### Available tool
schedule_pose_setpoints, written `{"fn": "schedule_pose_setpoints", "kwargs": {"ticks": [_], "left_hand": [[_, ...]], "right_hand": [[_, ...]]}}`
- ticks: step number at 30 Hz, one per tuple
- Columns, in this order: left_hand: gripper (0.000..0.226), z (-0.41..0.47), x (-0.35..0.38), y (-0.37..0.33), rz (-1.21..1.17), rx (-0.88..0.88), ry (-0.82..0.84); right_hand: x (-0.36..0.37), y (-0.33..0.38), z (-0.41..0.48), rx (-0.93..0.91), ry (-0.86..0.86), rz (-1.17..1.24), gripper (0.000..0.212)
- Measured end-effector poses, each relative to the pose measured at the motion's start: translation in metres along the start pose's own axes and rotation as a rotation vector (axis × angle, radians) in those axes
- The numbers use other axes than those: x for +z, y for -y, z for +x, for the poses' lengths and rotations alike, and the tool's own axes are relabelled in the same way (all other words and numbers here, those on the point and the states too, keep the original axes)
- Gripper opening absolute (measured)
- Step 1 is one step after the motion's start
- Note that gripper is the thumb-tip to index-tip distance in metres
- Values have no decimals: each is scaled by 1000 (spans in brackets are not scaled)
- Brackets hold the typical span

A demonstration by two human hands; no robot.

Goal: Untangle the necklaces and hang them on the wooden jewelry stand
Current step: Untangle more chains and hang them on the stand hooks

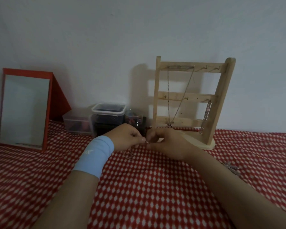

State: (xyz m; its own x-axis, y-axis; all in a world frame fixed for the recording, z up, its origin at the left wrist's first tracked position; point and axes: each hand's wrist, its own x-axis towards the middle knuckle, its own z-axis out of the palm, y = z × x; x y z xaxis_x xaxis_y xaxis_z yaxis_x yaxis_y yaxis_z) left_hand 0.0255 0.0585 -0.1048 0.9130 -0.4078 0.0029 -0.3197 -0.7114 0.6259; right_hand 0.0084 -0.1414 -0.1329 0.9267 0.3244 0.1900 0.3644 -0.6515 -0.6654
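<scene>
A wooden jewelry stand (pixel 221 90) with three rails stands against the wall on a red-and-white patterned cloth (pixel 155 187). A long silver necklace (pixel 168 96) hangs from its top rail, and a shorter chain (pixel 207 114) hangs from the middle rail at the right. In front of the stand, my left hand (pixel 125 136) and my right hand (pixel 168 144) meet, both pinching a thin silver chain (pixel 147 142). The rest of that chain (pixel 130 155) lies bunched on the cloth below my left hand. My left wrist wears a light blue band (pixel 96 156).
A red-framed mirror (pixel 25 109) leans on the wall at the left. Clear plastic boxes (pixel 108 116) and a small jar (pixel 134 119) stand between the mirror and the stand. Another small silver piece (pixel 232 167) lies on the cloth at the right.
</scene>
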Motion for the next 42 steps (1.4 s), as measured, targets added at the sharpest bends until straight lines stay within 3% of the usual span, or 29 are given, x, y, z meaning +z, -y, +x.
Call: {"fn": "schedule_pose_setpoints", "kwargs": {"ticks": [5,12,19,22,29,32,37,42], "left_hand": [[38,-1,0,-4,-3,19,-25],[20,-3,0,-4,-144,50,-27],[12,-3,-1,-6,-119,-2,10],[24,-1,-1,-9,-107,-58,-24],[29,0,2,-9,-302,-102,-46],[27,-1,1,-4,-408,-141,-40],[28,-3,4,-10,-688,-231,60],[27,-1,4,-9,-426,-225,-33]], "right_hand": [[-4,3,-2,13,-39,182,11],[-9,11,-7,170,-15,462,19],[-9,9,-6,201,-143,394,16],[-6,7,-2,232,-165,356,16],[-11,7,-7,165,28,572,29],[-10,8,-7,115,40,555,23],[-7,11,-5,125,-97,442,23],[2,7,-1,22,-188,205,17]]}}
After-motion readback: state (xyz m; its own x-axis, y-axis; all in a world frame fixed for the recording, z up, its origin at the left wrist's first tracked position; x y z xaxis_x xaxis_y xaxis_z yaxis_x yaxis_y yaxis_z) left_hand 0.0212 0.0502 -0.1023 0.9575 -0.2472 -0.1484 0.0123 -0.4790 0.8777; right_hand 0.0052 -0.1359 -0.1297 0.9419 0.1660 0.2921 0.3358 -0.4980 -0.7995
